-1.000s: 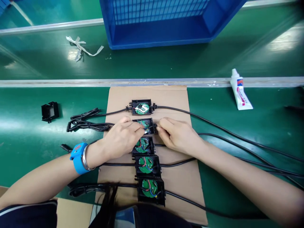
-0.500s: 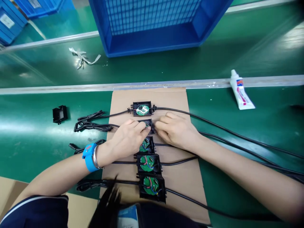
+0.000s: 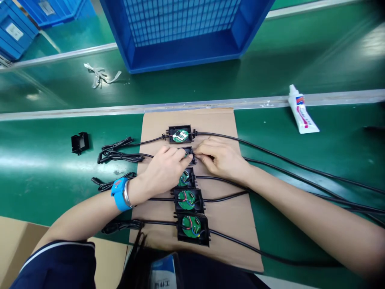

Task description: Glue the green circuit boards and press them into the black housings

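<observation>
Several open black boxes with round green circuit boards lie in a column on a brown cardboard sheet (image 3: 222, 224), each with black cables running out both sides. My left hand (image 3: 164, 170) covers the second box from the far end (image 3: 188, 150), fingers curled and pressing on it. From the right, my right hand (image 3: 221, 158) pinches that same box's right end where its cable leaves. The farthest box (image 3: 179, 134) lies just beyond both hands. Nearer me sit the other boxes (image 3: 188, 198).
A large blue crate (image 3: 180, 48) stands on the green belt beyond a metal rail (image 3: 90, 110). A white tube (image 3: 299, 114) lies at the right. A small black housing (image 3: 80, 142) and coiled black cables (image 3: 116, 154) lie left of the cardboard. White strips (image 3: 99, 74) lie far left.
My hands have closed in tighter over the second box, hiding its green board. The view has shifted, so everything sits a little higher and more to the left.
</observation>
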Demonstrator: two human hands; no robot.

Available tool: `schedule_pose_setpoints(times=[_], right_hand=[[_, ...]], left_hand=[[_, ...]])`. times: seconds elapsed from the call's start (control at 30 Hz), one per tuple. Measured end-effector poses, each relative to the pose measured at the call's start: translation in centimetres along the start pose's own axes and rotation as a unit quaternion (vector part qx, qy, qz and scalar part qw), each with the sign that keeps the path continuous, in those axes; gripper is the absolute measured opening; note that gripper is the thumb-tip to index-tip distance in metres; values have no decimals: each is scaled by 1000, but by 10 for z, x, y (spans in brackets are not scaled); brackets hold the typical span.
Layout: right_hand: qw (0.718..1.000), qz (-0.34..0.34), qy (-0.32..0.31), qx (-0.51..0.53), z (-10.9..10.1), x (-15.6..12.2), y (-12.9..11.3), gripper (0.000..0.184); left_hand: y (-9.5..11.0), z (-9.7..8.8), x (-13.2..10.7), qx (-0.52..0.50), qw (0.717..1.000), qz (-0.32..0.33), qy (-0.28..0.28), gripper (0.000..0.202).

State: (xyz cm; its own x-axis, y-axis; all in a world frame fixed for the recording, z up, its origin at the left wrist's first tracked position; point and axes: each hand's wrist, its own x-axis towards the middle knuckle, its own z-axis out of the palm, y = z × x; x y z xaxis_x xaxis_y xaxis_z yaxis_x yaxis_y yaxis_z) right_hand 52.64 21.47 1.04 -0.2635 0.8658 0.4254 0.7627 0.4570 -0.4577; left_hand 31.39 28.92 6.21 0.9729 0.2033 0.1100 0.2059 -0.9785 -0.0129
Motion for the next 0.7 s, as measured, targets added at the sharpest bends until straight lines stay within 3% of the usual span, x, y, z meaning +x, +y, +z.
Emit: schedule_pose_setpoints(times=[0.1,0.23,0.3,0.43,0.6,0.7], right_hand=[[999,-1,32,-1,-10,2,-8,15],[997,24,25,-63,-11,12,-38,26],[996,25,-23,-86,-3,19,-54,33],[990,26,-76,-119,14,30,-73,41],[986,31,-98,-133,18,40,-73,37],[992,26,-93,-82,11,40,-66,36]], left_hand=[[-20,-8,-10,-71,993,-81,41,35],[-46,-11,-18,-139,977,-162,-1,17],[-52,-6,-18,-179,971,-157,-19,14],[-51,6,-18,-210,969,-133,-2,15],[-46,8,-21,-201,974,-106,-4,22],[-51,4,-17,-196,973,-118,-10,16]])
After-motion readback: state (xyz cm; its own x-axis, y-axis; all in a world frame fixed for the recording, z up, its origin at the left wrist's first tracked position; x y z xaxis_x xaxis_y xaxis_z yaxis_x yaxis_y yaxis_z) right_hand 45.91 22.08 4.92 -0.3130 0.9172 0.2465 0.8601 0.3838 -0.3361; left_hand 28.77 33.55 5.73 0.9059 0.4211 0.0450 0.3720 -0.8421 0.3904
